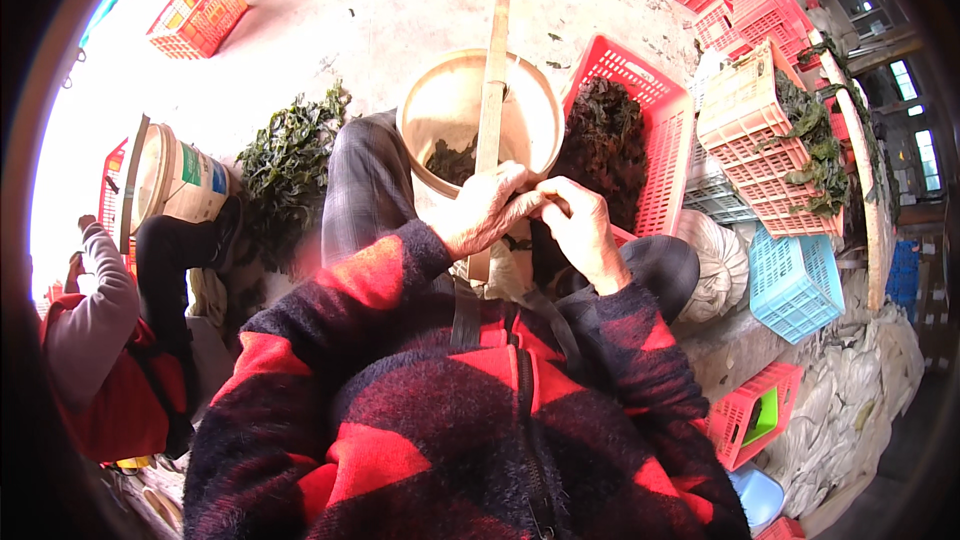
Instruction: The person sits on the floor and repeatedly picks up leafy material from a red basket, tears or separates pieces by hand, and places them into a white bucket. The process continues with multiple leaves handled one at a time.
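Note:
My left hand and my right hand meet in front of my chest, fingers pinched together on a small dark piece of seaweed between them. Just beyond my hands stands a tan bucket with some dark seaweed at its bottom. A long bamboo strip lies across the bucket's mouth and runs down under my left hand. To the right of the bucket a red plastic crate holds a heap of dark seaweed. My sleeves are red and black checked.
A pile of green seaweed lies on the pale floor to my left. Another person sits at the left beside a second bucket. Red, beige and blue crates are stacked at the right, with white sacks below.

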### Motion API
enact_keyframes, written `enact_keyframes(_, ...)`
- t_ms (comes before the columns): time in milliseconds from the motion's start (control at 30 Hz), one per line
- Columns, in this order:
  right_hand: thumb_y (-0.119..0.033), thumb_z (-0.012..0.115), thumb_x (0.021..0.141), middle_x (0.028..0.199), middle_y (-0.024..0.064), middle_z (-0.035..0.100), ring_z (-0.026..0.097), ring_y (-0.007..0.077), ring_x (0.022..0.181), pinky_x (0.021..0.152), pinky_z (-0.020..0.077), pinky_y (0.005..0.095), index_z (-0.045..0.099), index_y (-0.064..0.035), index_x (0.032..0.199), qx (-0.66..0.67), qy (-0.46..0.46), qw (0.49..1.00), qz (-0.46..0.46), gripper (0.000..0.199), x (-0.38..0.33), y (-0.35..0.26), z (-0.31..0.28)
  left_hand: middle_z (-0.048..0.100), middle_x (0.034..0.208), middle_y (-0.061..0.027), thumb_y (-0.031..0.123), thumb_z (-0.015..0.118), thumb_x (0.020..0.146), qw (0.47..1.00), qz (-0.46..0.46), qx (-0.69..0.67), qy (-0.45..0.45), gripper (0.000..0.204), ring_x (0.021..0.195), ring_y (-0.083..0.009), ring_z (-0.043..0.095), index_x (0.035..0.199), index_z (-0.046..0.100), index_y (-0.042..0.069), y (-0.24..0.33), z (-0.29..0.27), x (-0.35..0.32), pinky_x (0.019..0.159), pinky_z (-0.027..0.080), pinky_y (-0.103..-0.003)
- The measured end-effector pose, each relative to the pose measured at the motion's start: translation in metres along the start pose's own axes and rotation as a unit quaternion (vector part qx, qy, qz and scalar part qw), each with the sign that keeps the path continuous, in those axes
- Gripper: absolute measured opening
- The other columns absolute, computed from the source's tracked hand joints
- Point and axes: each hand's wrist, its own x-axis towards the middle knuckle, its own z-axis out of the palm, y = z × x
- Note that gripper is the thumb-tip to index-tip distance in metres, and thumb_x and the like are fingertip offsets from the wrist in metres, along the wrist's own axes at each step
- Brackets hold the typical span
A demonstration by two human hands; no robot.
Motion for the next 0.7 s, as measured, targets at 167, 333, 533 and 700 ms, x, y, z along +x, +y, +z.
enact_keyframes(167, -0.003, 0.061, 0.086, 0.081, 0.017, 0.064, 0.065, 0.0316, 0.075, 0.065, 0.0498, 0.0371, 0.059, -0.0007, 0.093, -0.194, -0.04, 0.977, -0.074, 0.008, -0.002, -0.007, -0.008, 0.061, 0.072, -0.014, 0.02, 0.066, 0.09, 1.0, -0.014, -0.02, -0.015, 0.02, 0.067, -0.0283, 0.063, 0.089, 0.065, 0.0, -0.009, 0.0, -0.006, 0.062, 0.049, -0.035)
enact_keyframes(333, -0.005, 0.063, 0.086, 0.077, 0.0166, 0.062, 0.064, 0.0326, 0.071, 0.062, 0.0485, 0.0374, 0.059, -0.0004, 0.087, -0.234, -0.086, 0.962, -0.115, 0.006, 0.007, -0.006, -0.025, 0.063, 0.074, -0.0144, 0.02, 0.071, 0.084, 0.997, -0.045, -0.033, -0.048, 0.019, 0.072, -0.0274, 0.064, 0.085, 0.066, 0.001, -0.03, -0.013, -0.005, 0.067, 0.05, -0.036)
enact_keyframes(533, -0.006, 0.059, 0.088, 0.085, 0.0187, 0.065, 0.066, 0.0313, 0.076, 0.067, 0.0506, 0.0355, 0.064, 0.0012, 0.099, -0.258, -0.077, 0.953, -0.135, 0.014, 0.072, 0.02, -0.036, 0.063, 0.076, -0.0143, 0.014, 0.067, 0.081, 0.998, -0.052, -0.037, 0.009, 0.013, 0.073, -0.0272, 0.064, 0.082, 0.067, 0.001, -0.059, -0.033, 0.04, 0.069, 0.05, -0.036)
enact_keyframes(700, -0.005, 0.059, 0.088, 0.083, 0.0193, 0.065, 0.066, 0.031, 0.074, 0.065, 0.0504, 0.036, 0.063, 0.0002, 0.096, -0.258, 0.019, 0.955, -0.148, 0.01, 0.142, 0.045, -0.031, 0.063, 0.082, -0.0138, 0.011, 0.067, 0.08, 0.983, -0.036, 0.124, 0.134, 0.01, 0.076, -0.029, 0.063, 0.084, 0.066, 0.002, -0.081, -0.052, 0.089, 0.07, 0.049, -0.037)
